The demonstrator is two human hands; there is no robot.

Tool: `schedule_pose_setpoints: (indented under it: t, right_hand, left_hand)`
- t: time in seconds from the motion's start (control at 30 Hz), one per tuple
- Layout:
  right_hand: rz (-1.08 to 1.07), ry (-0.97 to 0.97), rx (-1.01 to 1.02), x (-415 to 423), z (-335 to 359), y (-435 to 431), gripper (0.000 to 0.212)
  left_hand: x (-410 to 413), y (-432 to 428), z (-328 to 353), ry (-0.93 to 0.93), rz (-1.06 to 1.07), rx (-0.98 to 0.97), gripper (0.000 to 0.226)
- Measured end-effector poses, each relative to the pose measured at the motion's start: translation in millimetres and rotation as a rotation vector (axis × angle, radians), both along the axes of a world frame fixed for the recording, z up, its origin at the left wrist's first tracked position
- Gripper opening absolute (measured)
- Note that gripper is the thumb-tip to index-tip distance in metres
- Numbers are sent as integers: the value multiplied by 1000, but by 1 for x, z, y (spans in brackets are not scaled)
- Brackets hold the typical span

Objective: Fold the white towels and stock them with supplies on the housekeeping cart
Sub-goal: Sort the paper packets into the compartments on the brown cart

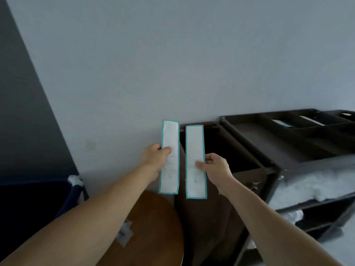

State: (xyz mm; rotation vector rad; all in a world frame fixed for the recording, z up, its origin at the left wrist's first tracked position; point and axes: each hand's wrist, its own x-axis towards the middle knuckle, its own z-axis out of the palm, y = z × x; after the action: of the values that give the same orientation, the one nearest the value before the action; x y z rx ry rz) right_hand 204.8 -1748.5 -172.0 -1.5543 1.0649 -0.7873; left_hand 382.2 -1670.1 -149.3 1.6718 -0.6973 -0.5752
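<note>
As left hand (153,158) pinches left packet (170,135), right hand (217,168) right packet (194,143)

We hold both bare forearms out ahead, the left from 7 o'clock, the right from 5 o'clock, wrists straight. Our left hand (156,157) pinches a white strip (170,131), thumb on its face pointing to 3 o'clock, fingers curled behind. Our right hand (215,166), at 4 o'clock of the left, pinches a second white strip (194,139), thumb pointing to 9 o'clock, fingers curled behind
</note>
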Motion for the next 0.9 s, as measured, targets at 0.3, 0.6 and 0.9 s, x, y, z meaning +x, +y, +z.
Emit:
schedule_pose_setpoints:
  t: [0.3,0.6,0.9]
  right_hand:
    - [-272,68,-18,-258,22,-91,13]
    - [-368,72,-30,-419,35,-163,17]
    - [-399,13,-13,-452,43,-246,12]
  left_hand:
    - [-236,-122,32,-28,-249,-67,8]
    - [-389,-205,45,23,-334,-71,9]
    - [-421,-304,56,73,-329,-137,10]
